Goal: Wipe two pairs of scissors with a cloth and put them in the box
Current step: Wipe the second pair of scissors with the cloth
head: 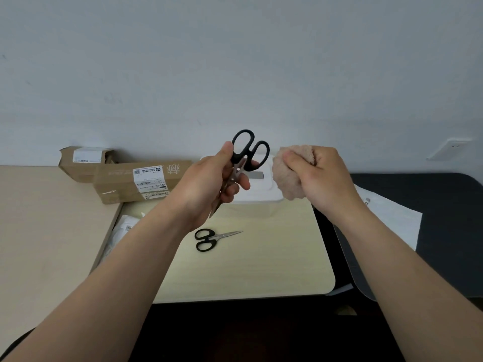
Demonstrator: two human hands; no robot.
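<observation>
Left hand (pixel 206 184): I see it gripping the larger scissors (pixel 236 158) by the blades, black handles up, tip down, raised above the board.
Small scissors (pixel 217 237): flat on the pale board (pixel 261 262), tips pointing right.
White box (pixel 261 195): far edge of board, behind both hands.
Right hand (pixel 320 176): clenched round the beige cloth (pixel 287 181), just beside the handles, not touching.

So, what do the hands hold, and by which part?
Left hand grips a pair of scissors around the blades, handles up; right hand clutches the bunched cloth.
</observation>
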